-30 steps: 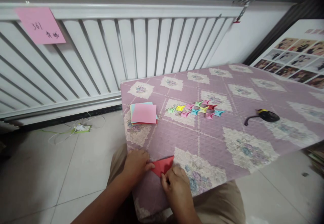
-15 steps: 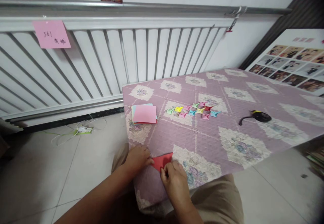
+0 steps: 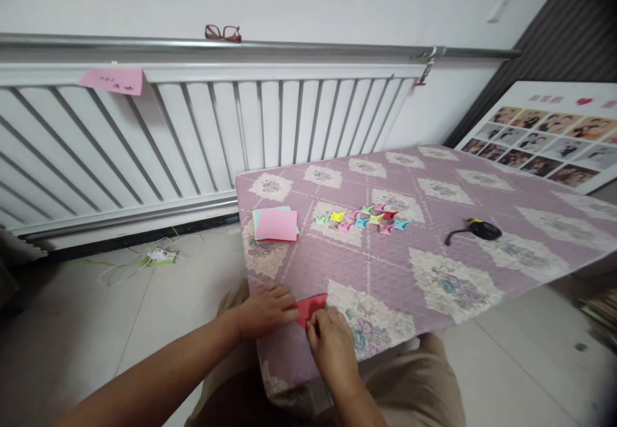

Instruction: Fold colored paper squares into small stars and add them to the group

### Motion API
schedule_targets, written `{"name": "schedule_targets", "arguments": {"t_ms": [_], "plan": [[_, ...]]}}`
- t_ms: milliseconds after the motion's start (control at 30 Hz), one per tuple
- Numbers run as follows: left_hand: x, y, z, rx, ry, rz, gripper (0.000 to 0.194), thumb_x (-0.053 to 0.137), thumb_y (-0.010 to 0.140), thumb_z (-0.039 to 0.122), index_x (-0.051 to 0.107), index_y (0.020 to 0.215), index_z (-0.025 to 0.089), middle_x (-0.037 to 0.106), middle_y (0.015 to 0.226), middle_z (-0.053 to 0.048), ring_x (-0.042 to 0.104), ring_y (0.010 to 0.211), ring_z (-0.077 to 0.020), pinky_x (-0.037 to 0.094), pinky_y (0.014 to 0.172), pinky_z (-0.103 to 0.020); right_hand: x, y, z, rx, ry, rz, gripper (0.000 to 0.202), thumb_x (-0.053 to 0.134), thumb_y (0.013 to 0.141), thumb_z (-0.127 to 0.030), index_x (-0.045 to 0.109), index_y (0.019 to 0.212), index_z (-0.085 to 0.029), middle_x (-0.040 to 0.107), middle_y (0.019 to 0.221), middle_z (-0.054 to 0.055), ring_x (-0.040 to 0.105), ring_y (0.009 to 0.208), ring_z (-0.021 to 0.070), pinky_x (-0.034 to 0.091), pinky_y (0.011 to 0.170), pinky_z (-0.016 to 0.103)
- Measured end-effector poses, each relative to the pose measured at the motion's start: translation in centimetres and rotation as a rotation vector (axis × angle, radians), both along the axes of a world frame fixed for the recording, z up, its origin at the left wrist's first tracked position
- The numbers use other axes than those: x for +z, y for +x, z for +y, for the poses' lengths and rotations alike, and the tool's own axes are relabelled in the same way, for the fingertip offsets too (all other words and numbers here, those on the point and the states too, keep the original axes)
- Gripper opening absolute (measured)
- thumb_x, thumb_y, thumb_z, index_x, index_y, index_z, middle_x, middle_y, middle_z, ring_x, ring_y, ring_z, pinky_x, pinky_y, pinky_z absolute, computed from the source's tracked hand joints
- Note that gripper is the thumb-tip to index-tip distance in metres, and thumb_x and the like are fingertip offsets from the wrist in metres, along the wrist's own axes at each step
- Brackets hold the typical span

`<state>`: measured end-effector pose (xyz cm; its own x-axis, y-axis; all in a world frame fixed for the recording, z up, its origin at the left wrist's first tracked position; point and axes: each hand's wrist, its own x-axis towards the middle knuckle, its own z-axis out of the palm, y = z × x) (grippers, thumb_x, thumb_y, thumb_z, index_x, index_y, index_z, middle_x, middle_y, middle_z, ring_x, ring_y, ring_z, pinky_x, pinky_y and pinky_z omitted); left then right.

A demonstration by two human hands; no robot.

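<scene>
A folded piece of red paper (image 3: 310, 308) lies near the front left edge of the cloth-covered table (image 3: 337, 266). My left hand (image 3: 270, 310) rests on its left end, fingers stretched out and fairly flat. At the paper's lower right my right hand (image 3: 332, 343) has curled fingers, with thumb and forefinger pinching the edge. Part of the paper is hidden under both hands. Farther back, a stack of square paper sheets (image 3: 276, 225), pink on top, sits at the table's left side. Several small folded paper pieces (image 3: 362, 222) in mixed colours stand in rows to its right.
A black object with a curved strap (image 3: 483, 229) lies on the table's right part. Behind the table runs a white radiator (image 3: 270, 125) under a metal pipe, with glasses (image 3: 223, 33) on the pipe. A photo board (image 3: 544, 131) leans back right; a power strip (image 3: 160, 257) is on the floor.
My left hand has shifted slightly right over the red paper, its fingers now flatter. The right hand keeps its pinch. The camera view has tilted up, and the pink note on the radiator has lifted.
</scene>
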<state>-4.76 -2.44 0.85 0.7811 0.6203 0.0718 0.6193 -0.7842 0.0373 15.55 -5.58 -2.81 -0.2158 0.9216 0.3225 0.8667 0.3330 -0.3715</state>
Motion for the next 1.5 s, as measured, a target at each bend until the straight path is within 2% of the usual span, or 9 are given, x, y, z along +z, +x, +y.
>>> {"name": "schedule_targets", "arguments": {"t_ms": [67, 133, 300, 433, 533, 833, 1033, 1367, 1500], "plan": [[0.0, 0.1, -0.3, -0.139, 0.082, 0.009, 0.02, 0.043, 0.097, 0.023, 0.055, 0.112, 0.026, 0.059, 0.101, -0.003, 0.051, 0.089, -0.0185, 0.034, 0.081, -0.032, 0.1, 0.0, 0.0, -0.003, 0.003, -0.018, 0.012, 0.055, 0.08, -0.013, 0.054, 0.07, -0.02, 0.055, 0.074, 0.003, 0.048, 0.073, 0.0182, 0.035, 0.07, 0.029], [-0.1, 0.1, -0.4, -0.183, 0.128, 0.022, 0.023, 0.044, 0.096, 0.024, 0.052, 0.117, 0.027, 0.059, 0.098, -0.003, 0.051, 0.084, -0.0183, 0.034, 0.077, -0.032, 0.1, 0.1, 0.0, -0.004, 0.004, -0.038, 0.012, 0.056, 0.081, -0.013, 0.055, 0.071, -0.019, 0.055, 0.076, 0.003, 0.049, 0.074, 0.0186, 0.036, 0.07, 0.03], [-0.2, 0.0, -0.1, -0.232, 0.178, 0.069, 0.024, 0.042, 0.096, 0.025, 0.051, 0.119, 0.026, 0.056, 0.095, -0.003, 0.049, 0.082, -0.0191, 0.034, 0.071, -0.033, -0.6, 0.7, -0.6, 0.073, 0.051, -0.105, 0.006, 0.057, 0.084, -0.016, 0.062, 0.085, -0.02, 0.058, 0.082, 0.005, 0.052, 0.078, 0.0209, 0.04, 0.072, 0.032], [-0.3, 0.0, 0.1, -0.223, 0.173, 0.067, 0.025, 0.042, 0.097, 0.027, 0.049, 0.12, 0.027, 0.055, 0.096, -0.003, 0.048, 0.081, -0.0192, 0.034, 0.07, -0.033, -1.8, 1.7, -2.0, 0.155, 0.153, -0.198, 0.029, 0.059, 0.085, -0.022, 0.061, 0.114, -0.024, 0.062, 0.103, 0.008, 0.055, 0.097, 0.0252, 0.043, 0.084, 0.036], [-0.5, -0.2, 0.2, -0.207, 0.152, 0.056, 0.026, 0.043, 0.096, 0.028, 0.049, 0.122, 0.029, 0.055, 0.098, -0.003, 0.048, 0.084, -0.0196, 0.034, 0.072, -0.033, -2.6, 2.4, -2.9, 0.208, 0.24, -0.264, 0.034, 0.06, 0.085, -0.029, 0.059, 0.119, -0.024, 0.061, 0.117, 0.009, 0.052, 0.11, 0.0283, 0.041, 0.091, 0.039], [-3.2, -2.4, -1.0, 0.011, 0.075, 0.006, 0.026, 0.044, 0.097, 0.027, 0.053, 0.121, 0.024, 0.055, 0.125, -0.004, 0.048, 0.109, -0.0191, 0.035, 0.088, -0.033, -2.6, 3.8, -2.9, 0.314, 0.25, -0.311, 0.038, 0.059, 0.086, -0.031, 0.057, 0.122, -0.019, 0.062, 0.12, 0.008, 0.055, 0.111, 0.0252, 0.045, 0.092, 0.037], [-5.2, -2.1, -2.6, 0.215, 0.052, -0.045, 0.03, 0.05, 0.093, 0.022, 0.054, 0.123, 0.024, 0.056, 0.128, -0.003, 0.049, 0.113, -0.0186, 0.039, 0.091, -0.032, -2.9, 3.9, -3.0, 0.321, 0.269, -0.305, 0.032, 0.054, 0.088, -0.027, 0.059, 0.118, -0.018, 0.062, 0.12, 0.009, 0.056, 0.111, 0.0251, 0.046, 0.092, 0.038], [-5.5, -1.0, -3.3, 0.387, 0.05, -0.059, 0.036, 0.048, 0.086, 0.006, 0.06, 0.117, 0.019, 0.059, 0.126, -0.006, 0.053, 0.113, -0.0189, 0.041, 0.097, -0.034, -3.0, 3.9, -3.2, 0.266, 0.323, -0.244, 0.028, 0.054, 0.087, -0.028, 0.061, 0.114, -0.022, 0.064, 0.117, 0.004, 0.058, 0.108, 0.021, 0.047, 0.091, 0.033], [-5.4, -0.3, -3.8, 0.489, 0.086, -0.097, 0.038, 0.044, 0.081, 0.002, 0.066, 0.105, 0.021, 0.063, 0.12, -0.004, 0.056, 0.109, -0.0178, 0.044, 0.095, -0.032, -4.6, 3.5, -3.0, 0.219, 0.391, -0.18, 0.027, 0.055, 0.084, -0.027, 0.061, 0.111, -0.023, 0.066, 0.114, 0.003, 0.058, 0.106, 0.0202, 0.046, 0.091, 0.032]]}}
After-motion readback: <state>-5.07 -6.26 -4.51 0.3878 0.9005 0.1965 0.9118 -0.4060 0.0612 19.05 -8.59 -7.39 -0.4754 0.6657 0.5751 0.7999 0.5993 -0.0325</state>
